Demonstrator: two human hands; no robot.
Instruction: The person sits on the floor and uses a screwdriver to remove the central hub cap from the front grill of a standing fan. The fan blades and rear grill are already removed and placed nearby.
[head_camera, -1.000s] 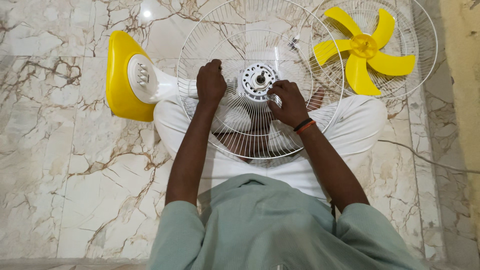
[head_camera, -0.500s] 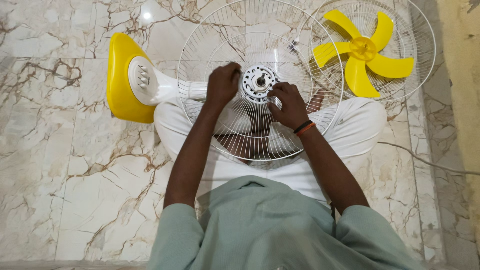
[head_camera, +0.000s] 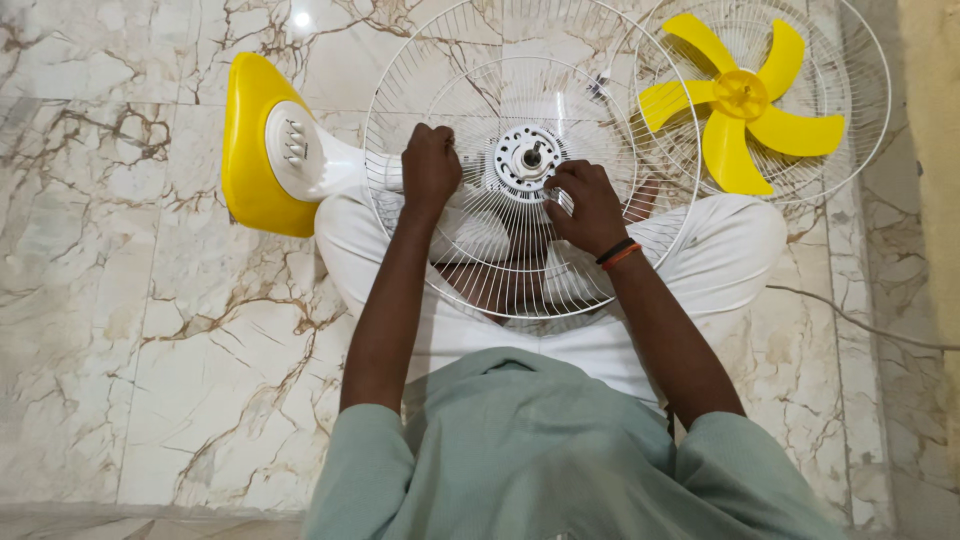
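A white wire fan guard (head_camera: 520, 40) lies over my lap, mounted on the fan's white motor hub (head_camera: 527, 158). My left hand (head_camera: 430, 168) rests closed on the guard's wires just left of the hub. My right hand (head_camera: 585, 205) grips the guard at the hub's lower right edge; it wears a black and red wristband. The fan's white neck runs left to a yellow base (head_camera: 250, 140) lying on its side.
A yellow fan blade (head_camera: 740, 100) sits inside a second wire guard (head_camera: 860, 80) on the marble floor (head_camera: 120, 330) at the upper right. A thin cord (head_camera: 850, 320) trails across the floor on the right. A yellowish wall edge is at far right.
My left hand moved right to the hub, then slid back a little to the left along the wires. My right hand stays by the hub.
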